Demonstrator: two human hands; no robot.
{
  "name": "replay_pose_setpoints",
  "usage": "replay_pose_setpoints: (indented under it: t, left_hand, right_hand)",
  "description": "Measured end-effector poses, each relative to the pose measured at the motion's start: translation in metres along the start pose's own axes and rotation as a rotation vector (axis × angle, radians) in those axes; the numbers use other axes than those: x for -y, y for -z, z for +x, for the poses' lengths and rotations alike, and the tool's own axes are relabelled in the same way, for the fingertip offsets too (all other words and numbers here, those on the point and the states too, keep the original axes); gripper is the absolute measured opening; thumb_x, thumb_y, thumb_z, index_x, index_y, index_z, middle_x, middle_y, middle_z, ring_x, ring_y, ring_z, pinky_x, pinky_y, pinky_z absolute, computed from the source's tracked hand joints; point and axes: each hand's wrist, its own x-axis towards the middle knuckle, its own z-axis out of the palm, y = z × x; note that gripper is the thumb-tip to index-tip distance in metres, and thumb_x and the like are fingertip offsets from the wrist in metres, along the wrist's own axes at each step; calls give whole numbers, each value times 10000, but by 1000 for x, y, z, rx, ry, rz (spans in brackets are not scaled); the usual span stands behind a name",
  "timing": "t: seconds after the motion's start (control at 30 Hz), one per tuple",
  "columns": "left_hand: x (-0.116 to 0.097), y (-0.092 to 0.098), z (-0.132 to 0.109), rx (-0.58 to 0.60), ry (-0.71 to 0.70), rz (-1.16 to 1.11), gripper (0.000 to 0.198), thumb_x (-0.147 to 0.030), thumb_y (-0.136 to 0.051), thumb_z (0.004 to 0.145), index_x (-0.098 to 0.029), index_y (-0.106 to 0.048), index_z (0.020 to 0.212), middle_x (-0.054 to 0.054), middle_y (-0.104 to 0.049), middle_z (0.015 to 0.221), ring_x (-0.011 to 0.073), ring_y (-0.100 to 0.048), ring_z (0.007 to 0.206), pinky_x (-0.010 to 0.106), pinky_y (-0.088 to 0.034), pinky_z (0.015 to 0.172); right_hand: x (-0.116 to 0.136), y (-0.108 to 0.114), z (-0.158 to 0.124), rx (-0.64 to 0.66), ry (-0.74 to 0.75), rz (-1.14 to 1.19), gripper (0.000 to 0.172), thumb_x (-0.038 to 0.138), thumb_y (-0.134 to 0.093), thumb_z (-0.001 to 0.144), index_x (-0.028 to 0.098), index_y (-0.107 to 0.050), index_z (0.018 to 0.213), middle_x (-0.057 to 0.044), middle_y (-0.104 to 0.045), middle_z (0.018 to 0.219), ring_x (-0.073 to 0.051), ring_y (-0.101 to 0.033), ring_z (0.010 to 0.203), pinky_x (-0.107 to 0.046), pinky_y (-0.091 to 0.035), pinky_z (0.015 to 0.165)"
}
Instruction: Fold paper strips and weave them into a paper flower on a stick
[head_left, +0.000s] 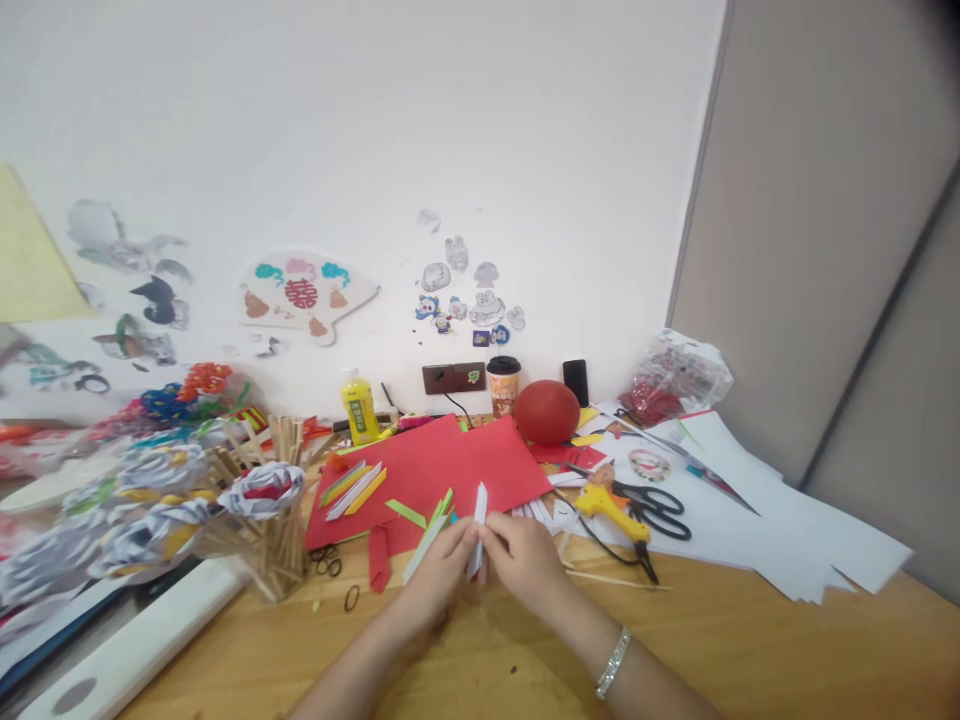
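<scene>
Both my hands meet low in the middle of the wooden table. My left hand and my right hand pinch a folded white paper strip that stands upright between their fingertips. My left hand also holds a small bundle of green and white strips slanting down to the left. A silver bracelet is on my right wrist. Red paper sheets lie just beyond the hands.
Black scissors and a yellow glue gun lie to the right on white paper sheets. A red ball, a cup and a yellow glue bottle stand by the wall. Paper flowers on wooden sticks crowd the left.
</scene>
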Motion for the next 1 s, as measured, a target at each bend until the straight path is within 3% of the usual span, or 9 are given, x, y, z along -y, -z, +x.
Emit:
replay_pose_setpoints:
  t: [0.07,0.17,0.23,0.3,0.47,0.67,0.9,1.0]
  left_hand:
    - [0,0,-1,23,24,-40,401,-516,-362,804,-171,-453,624,-55,-421,454,88,-388,447,210,-308,489]
    - [0,0,-2,117,86,-150,408,-553,-386,777,-174,-435,637,-77,-368,426,63,-306,390,192,-252,427]
    - [-1,0,-4,187,112,-217,397,-550,-404,772,-170,-444,667,-76,-392,419,59,-319,373,191,-258,421]
    - [0,-1,-5,216,124,-276,380,-530,-412,779,-161,-467,708,-56,-454,440,65,-380,373,196,-287,430]
    - [-2,-3,-6,231,142,-417,367,-492,-427,790,-137,-519,775,-38,-478,520,54,-385,385,189,-261,401]
    - [-7,-2,-8,258,161,-497,331,-470,-484,767,-143,-534,741,-55,-405,530,42,-312,426,179,-244,417]
    - [-8,-5,-8,248,143,-543,345,-478,-509,736,-135,-543,737,-24,-447,647,48,-321,481,194,-296,460]
    - [-11,-4,-9,252,204,-530,337,-475,-505,741,-140,-532,731,-40,-410,605,46,-275,474,192,-221,452]
  right_hand:
    - [-4,0,3,-11,-44,151,277,362,-479,788,178,-454,583,50,-412,489,-87,-378,478,-210,-237,479]
    - [-11,1,9,15,-127,587,244,427,-510,764,188,-504,814,66,-394,534,-79,-368,466,-193,-262,449]
    - [-15,2,12,99,-169,814,317,454,-527,754,189,-487,923,76,-389,530,-65,-343,427,-182,-251,413]
    - [-18,2,12,181,-202,916,341,463,-569,727,181,-488,900,89,-386,492,-49,-309,386,-172,-225,385]
    - [-18,5,10,283,-195,964,366,451,-657,656,169,-482,811,76,-468,486,-43,-371,383,-162,-240,389]
    - [-7,8,8,239,-247,1061,357,507,-531,747,152,-520,777,72,-419,440,-78,-432,417,-192,-282,425]
    - [-1,10,6,266,-337,1121,322,452,-626,671,164,-499,736,85,-403,408,-85,-430,410,-191,-279,431]
    - [-3,7,5,241,-308,1087,295,442,-592,711,166,-491,718,84,-400,413,-84,-440,421,-191,-286,442]
